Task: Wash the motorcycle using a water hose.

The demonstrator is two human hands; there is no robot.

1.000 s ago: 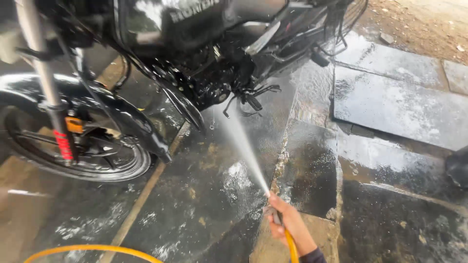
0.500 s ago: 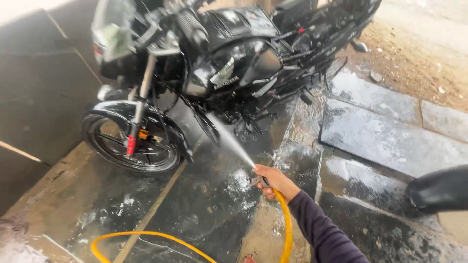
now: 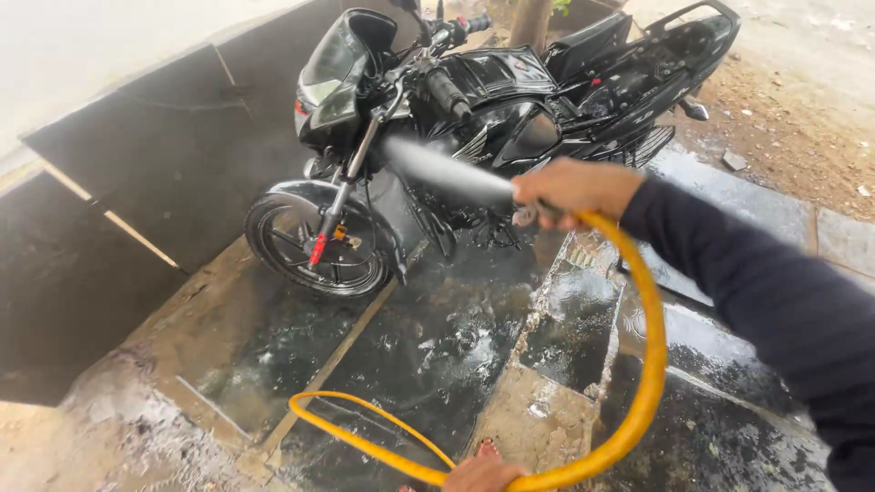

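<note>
Water [image 3: 447, 171] is spraying from the yellow hose [image 3: 643, 383], which the right hand [image 3: 574, 191] is gripping at its nozzle end, toward the black motorcycle [image 3: 492, 118] standing far left on wet stone slabs [image 3: 428, 355]. Left hand [image 3: 483, 474] is grasping the hose near the bottom edge.

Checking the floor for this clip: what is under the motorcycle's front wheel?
The front wheel rests on a wet slab floor with a pale seam running beside it. The contact patch itself is hidden by the tyre.
</note>
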